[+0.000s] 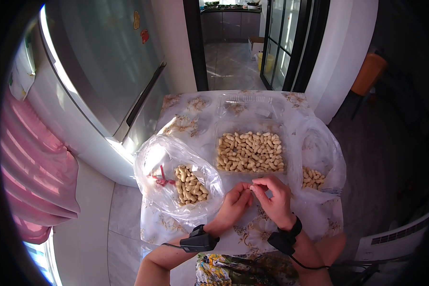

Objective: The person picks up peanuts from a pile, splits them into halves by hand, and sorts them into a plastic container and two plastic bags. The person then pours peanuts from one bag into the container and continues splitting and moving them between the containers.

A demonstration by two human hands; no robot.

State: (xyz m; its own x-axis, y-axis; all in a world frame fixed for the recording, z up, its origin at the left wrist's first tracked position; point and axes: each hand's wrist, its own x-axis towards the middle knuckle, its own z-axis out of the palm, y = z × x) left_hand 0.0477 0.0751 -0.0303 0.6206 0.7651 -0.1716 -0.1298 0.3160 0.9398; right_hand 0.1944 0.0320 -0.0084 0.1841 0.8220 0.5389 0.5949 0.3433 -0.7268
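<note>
My left hand (236, 202) and my right hand (275, 198) meet over the near side of the table, fingertips pinched together. Whatever small thing sits between them is too hidden to name. Just beyond them, a clear plastic box (218, 172) holds many unshelled peanuts (249, 151). Left of my hands lies an open clear plastic bag (148, 193) with more peanuts (189, 186) and a red tie (163, 181) in it. To the right, another clear plastic bag (331, 152) has a smaller pile of peanuts (312, 178) at its near end.
A flowered cloth (176, 125) covers the table. The box's clear lid (250, 106) stands open at the back. A fridge (114, 52) rises at the left, beside a pink cloth (38, 167). Behind the table, a glass door (283, 43) opens onto a kitchen. Black devices (199, 240) are strapped to both wrists.
</note>
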